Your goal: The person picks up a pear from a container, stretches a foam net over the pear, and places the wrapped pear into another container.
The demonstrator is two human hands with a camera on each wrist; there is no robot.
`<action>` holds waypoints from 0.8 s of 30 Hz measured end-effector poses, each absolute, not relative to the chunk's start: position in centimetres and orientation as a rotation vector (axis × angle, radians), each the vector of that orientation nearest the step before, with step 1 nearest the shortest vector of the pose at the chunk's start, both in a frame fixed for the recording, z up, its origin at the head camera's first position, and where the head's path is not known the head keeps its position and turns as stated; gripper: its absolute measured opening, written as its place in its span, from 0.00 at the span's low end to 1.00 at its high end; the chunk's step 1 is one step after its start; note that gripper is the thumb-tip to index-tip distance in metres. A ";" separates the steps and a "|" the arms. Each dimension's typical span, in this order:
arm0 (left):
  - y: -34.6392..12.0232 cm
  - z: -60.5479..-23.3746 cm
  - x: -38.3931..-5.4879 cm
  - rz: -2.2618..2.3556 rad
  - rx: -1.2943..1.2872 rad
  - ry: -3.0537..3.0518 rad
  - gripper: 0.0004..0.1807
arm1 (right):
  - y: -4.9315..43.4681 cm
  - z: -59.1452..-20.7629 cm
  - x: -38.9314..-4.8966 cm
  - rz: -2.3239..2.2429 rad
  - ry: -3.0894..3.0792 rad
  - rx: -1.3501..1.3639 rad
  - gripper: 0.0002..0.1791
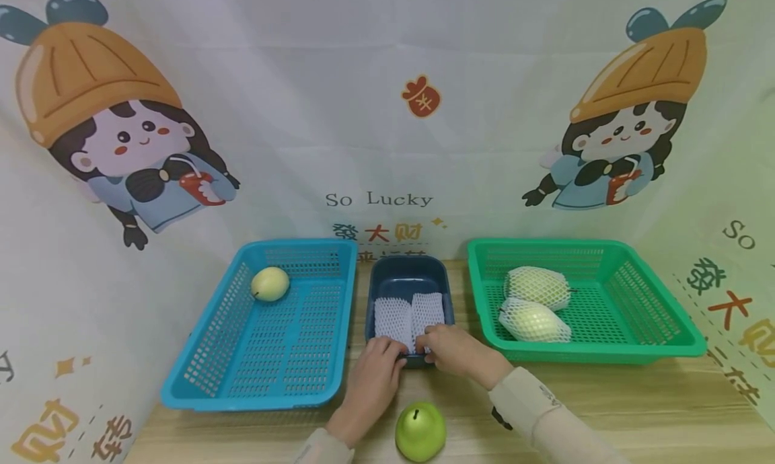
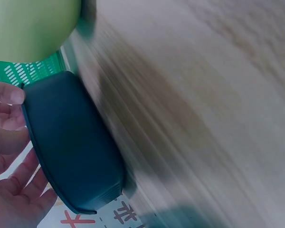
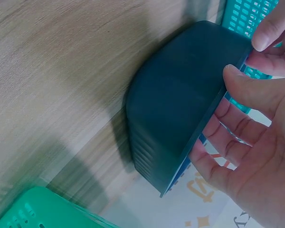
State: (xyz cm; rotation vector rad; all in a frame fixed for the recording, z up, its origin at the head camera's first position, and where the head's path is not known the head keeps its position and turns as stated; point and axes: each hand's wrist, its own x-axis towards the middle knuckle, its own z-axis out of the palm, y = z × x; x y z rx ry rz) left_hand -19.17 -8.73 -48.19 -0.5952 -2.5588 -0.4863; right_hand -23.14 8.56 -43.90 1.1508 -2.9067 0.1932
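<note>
A small dark blue container (image 1: 408, 362) stands on the table, with two white foam fruit nets (image 1: 393, 316) lying side by side in it. My left hand (image 1: 377, 370) is at its near rim, by the left net. Across from it, my right hand (image 1: 454, 348) reaches over the same rim onto the near end of the right net. In the wrist views, the fingertips of the left hand (image 2: 19, 190) and right hand (image 3: 256, 137) pass behind the rim and are hidden; I cannot tell whether they pinch a net. A green pear (image 1: 420, 432) stands in front, between the forearms.
On the left is a blue basket (image 1: 254, 405) with one pale yellow pear (image 1: 270, 284) in it. At the right, a green basket (image 1: 605, 351) holds two pears in foam nets (image 1: 535, 321). A printed cloth (image 1: 387, 141) hangs behind and around the table.
</note>
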 end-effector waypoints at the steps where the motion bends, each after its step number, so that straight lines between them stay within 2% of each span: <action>1: -8.7 -48.2 -19.3 -0.487 -0.592 -2.564 0.05 | 8.6 -43.9 -23.2 0.196 -2.905 1.153 0.04; 9: -8.5 -48.2 -20.0 -0.432 -0.599 -2.579 0.04 | 8.9 -43.7 -23.3 0.273 -2.931 1.168 0.04; 15: -8.4 -48.0 -20.2 -0.378 -0.608 -2.598 0.04 | 9.6 -42.7 -23.4 0.586 -3.047 1.125 0.15; 18: -8.4 -47.9 -20.3 -0.364 -0.610 -2.599 0.04 | 10.1 -41.8 -23.8 0.650 -2.968 1.120 0.16; 24: -8.2 -47.8 -20.2 -0.369 -0.605 -2.628 0.05 | 10.0 -40.0 -24.7 0.766 -2.937 0.923 0.18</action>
